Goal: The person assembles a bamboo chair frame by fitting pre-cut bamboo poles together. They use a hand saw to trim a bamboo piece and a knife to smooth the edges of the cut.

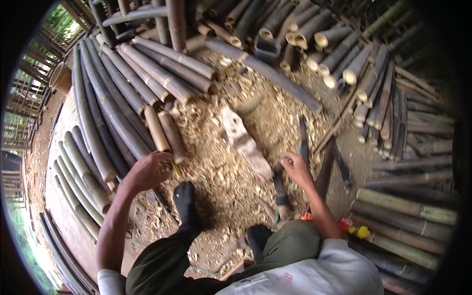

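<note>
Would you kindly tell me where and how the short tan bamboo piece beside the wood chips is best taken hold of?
I'd judge around the middle of the short tan bamboo piece, from above: it lies round and straight, with a darker short piece close on its right and long poles to its left.

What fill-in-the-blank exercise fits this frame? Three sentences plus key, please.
Of the bare left hand and the bare right hand, the ____ one is nearer the long, pale, dark-spotted slab.
The small, bright-yellow, rounded object on the person's right sits beside another bright object, coloured ____.
The left foot's footwear is coloured ____.
Missing words: right; red; black.
</note>
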{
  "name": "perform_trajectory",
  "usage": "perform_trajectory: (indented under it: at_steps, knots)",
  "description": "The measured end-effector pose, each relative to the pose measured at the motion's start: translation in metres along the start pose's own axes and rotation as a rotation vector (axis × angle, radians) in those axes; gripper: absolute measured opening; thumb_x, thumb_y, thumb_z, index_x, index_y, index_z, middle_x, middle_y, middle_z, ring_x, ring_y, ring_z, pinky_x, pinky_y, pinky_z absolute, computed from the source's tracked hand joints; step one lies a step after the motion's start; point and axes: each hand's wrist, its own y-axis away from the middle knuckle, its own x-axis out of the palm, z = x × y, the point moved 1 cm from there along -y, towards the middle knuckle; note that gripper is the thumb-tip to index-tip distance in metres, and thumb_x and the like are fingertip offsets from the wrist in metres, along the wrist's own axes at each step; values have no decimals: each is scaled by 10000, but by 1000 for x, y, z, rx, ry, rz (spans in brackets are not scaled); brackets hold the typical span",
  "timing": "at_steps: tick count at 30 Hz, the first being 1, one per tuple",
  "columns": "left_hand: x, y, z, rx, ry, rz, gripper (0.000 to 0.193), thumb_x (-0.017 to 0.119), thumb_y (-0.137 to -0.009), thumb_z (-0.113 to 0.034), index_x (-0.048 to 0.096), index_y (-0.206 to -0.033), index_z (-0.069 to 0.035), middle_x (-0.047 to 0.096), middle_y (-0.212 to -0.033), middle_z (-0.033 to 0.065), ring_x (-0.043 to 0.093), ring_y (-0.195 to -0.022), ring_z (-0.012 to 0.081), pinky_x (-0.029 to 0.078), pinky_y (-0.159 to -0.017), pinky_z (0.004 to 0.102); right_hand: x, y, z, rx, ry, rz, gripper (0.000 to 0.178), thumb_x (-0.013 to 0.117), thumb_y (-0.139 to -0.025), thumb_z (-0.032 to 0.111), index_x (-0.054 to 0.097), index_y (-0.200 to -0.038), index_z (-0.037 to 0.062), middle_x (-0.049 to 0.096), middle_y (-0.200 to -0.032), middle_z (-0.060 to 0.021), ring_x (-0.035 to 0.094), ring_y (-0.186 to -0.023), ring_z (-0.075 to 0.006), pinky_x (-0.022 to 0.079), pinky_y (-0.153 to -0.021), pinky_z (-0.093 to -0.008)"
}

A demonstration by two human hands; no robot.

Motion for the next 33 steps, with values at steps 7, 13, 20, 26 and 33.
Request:
perform_trajectory:
  at_steps: [7, 13, 20, 26, 33]
  knots:
    - [29, 100, -35, 24, -36, -269, 490, 778, -795, -84, 688, -1272, -14, 739, -1197, 196, 725, -1120, 334, 572, -970, 435, -31, 116, -44, -1, -17, -21, 215, 677, -987, 250, 726, -1083, 64, 748, -968, -196, 739, -927, -381, 559, -796, -464]
    - [95, 173, -39, 60, 445, -288, 343, 766, -843, -88, 715, -1154, 47, 749, -1061, 92, 692, -972, 172, 558, -887, 344, -17, 258, -91, 103, 302, -141, 289, 600, -997, 307, 674, -963, 30, 726, -953, -241, 719, -928, -447, 556, -794, -539]
    - [115, 225, -134, 244, 423, -138, 493, 734, -869, -255, 687, -1268, 31, 735, -1163, 113, 682, -1037, 216, 530, -924, 360, 79, 432, -159, -9, 220, 104, 328, 601, -971, 321, 673, -974, 0, 731, -983, -249, 718, -927, -436, 549, -782, -564]
    - [147, 216, -111, 198, 505, -62, 477, 763, -917, -261, 664, -1314, -17, 677, -1318, 94, 579, -1298, 222, 409, -1132, 380, 80, 502, -171, 232, 121, 199, 319, 618, -963, 319, 678, -974, 6, 733, -975, -240, 722, -921, -421, 550, -782, -549]
    - [157, 198, -69, 103, 411, -23, 431, 685, -942, -257, 708, -1271, 20, 745, -1177, 140, 690, -1097, 253, 530, -955, 376, 32, 473, -171, 354, 118, 202, 310, 638, -954, 318, 684, -974, 12, 737, -966, -230, 726, -913, -403, 551, -783, -532]
